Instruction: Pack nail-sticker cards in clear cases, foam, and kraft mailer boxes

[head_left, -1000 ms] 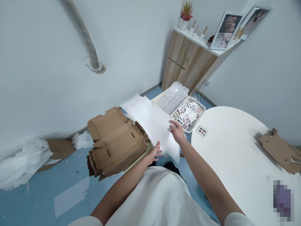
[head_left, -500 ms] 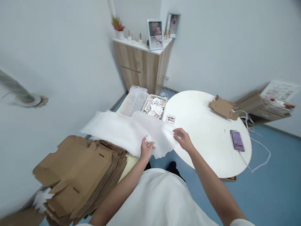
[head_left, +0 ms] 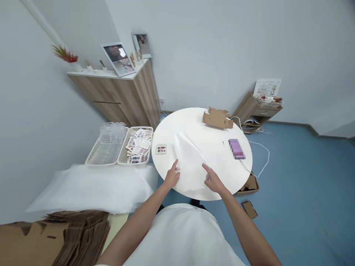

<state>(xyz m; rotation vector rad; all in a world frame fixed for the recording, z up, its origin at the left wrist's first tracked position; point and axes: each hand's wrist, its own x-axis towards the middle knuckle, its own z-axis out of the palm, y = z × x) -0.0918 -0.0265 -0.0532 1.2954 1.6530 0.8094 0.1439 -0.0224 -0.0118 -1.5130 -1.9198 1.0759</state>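
A thin white foam sheet spreads over the near part of the white round table. At its left edge my left hand is closed, gripping the sheet with the index finger pointing forward. My right hand grips the right edge in a similar way. Just left of the sheet, a small clear case with dark and reddish pieces lies on the table. To my left rests a stack of similar white foam sheets.
Two baskets stand left of the table: one with clear plastic boxes, one with printed cards. Flat brown cardboard boxes are stacked at lower left. An unfolded carton and a blurred purple device with a cable lie on the table.
Both hands have brought a sheet from the stack on the left over to the round table. My view has turned right.
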